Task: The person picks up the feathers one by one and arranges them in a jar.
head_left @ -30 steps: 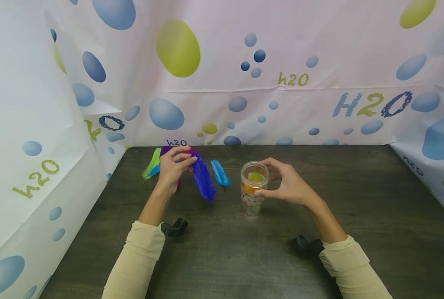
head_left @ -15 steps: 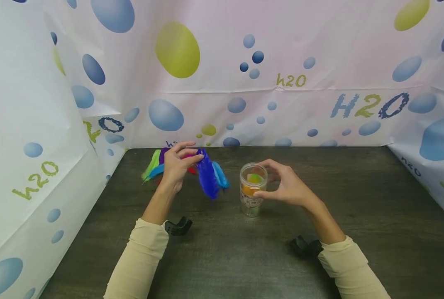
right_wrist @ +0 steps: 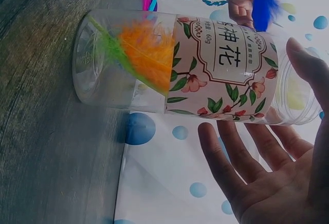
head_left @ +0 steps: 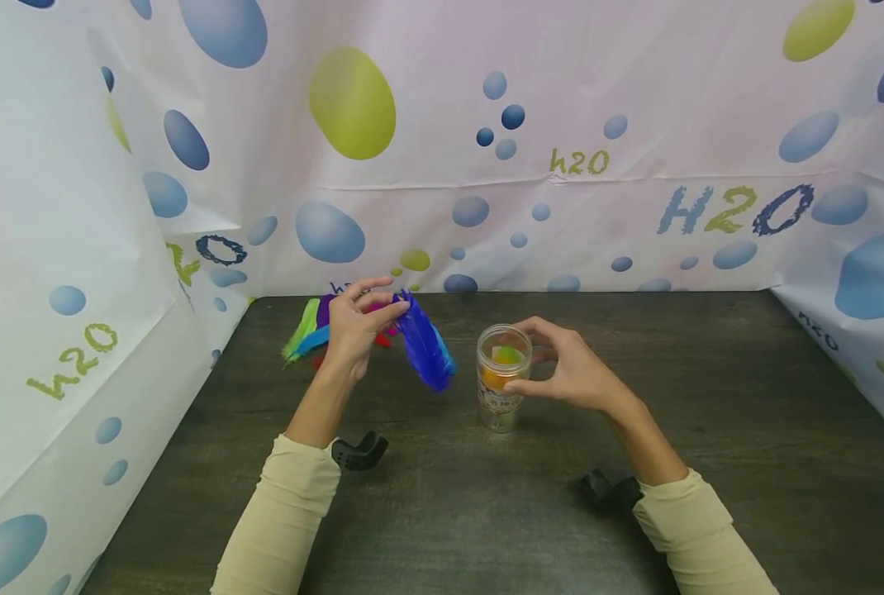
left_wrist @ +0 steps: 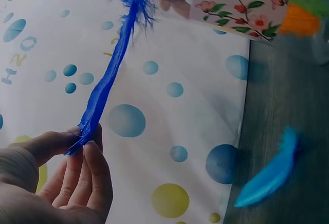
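In the head view my left hand [head_left: 354, 330] pinches a dark blue feather [head_left: 421, 340] by its quill end, between thumb and fingertips. The feather hangs above the table, slanting down to the right, and partly covers a light blue feather [left_wrist: 270, 175] lying on the wood. My right hand [head_left: 572, 368] holds a clear, lidless jar [head_left: 503, 401], which stands upright, the thumb in front and the fingers behind near its neck. Its label [right_wrist: 226, 64] has flowers and writing on it. Inside the jar are an orange feather [right_wrist: 146, 49] and a green feather [right_wrist: 110, 47].
Beyond the left hand lie more feathers: green [head_left: 304, 330], purple [head_left: 324, 311], light blue [head_left: 311, 340] and red [head_left: 382, 340]. The hand hides part of them. A patterned sheet [head_left: 442, 149] stands behind and beside the dark wooden table [head_left: 487, 512].
My left hand has moved a little right and away with the dark blue feather, which now overlaps the light blue one. The right hand and jar stay in place.
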Demonstrator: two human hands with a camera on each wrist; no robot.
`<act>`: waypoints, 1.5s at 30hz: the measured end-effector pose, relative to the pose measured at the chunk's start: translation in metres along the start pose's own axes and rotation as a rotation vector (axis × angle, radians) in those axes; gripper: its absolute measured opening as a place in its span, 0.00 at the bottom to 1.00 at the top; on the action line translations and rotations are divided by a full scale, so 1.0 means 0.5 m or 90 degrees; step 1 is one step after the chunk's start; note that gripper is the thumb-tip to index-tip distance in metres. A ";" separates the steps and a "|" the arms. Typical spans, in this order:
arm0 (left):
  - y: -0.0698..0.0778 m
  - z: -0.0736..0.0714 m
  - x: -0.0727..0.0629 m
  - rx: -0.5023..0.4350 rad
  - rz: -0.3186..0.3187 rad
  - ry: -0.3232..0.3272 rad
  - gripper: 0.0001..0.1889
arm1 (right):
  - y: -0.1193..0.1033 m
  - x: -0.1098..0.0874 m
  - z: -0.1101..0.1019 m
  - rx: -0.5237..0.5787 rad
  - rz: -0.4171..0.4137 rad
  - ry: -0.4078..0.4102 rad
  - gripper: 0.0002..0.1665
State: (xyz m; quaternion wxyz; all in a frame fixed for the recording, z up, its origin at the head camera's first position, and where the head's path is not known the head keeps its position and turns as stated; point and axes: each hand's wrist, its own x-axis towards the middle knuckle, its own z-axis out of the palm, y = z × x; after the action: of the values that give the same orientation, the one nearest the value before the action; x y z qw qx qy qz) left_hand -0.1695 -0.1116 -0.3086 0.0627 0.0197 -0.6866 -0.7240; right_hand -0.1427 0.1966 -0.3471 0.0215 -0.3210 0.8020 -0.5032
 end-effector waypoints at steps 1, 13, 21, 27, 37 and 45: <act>0.002 0.001 0.000 -0.004 0.001 0.001 0.21 | 0.000 0.000 0.000 0.000 0.000 0.000 0.36; 0.031 0.022 0.004 -0.053 0.039 0.004 0.21 | 0.000 0.002 0.000 -0.005 -0.001 0.000 0.36; 0.044 0.055 0.006 -0.066 0.058 -0.011 0.18 | -0.001 0.001 -0.003 -0.008 0.007 0.002 0.37; 0.049 0.077 0.002 -0.071 0.072 -0.020 0.19 | 0.000 0.001 -0.002 -0.008 0.006 0.002 0.37; 0.052 0.095 0.000 -0.047 0.072 -0.044 0.18 | -0.001 -0.003 0.004 -0.007 0.006 0.002 0.36; 0.053 0.111 -0.001 -0.046 0.089 -0.063 0.17 | -0.001 -0.004 0.005 -0.011 0.008 0.006 0.37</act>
State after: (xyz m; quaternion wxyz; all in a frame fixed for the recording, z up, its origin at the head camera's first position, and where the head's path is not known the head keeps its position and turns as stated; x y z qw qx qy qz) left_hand -0.1737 -0.0577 -0.2792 0.0798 -0.0668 -0.6622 -0.7421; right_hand -0.1402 0.1955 -0.3485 0.0182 -0.3138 0.8085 -0.4975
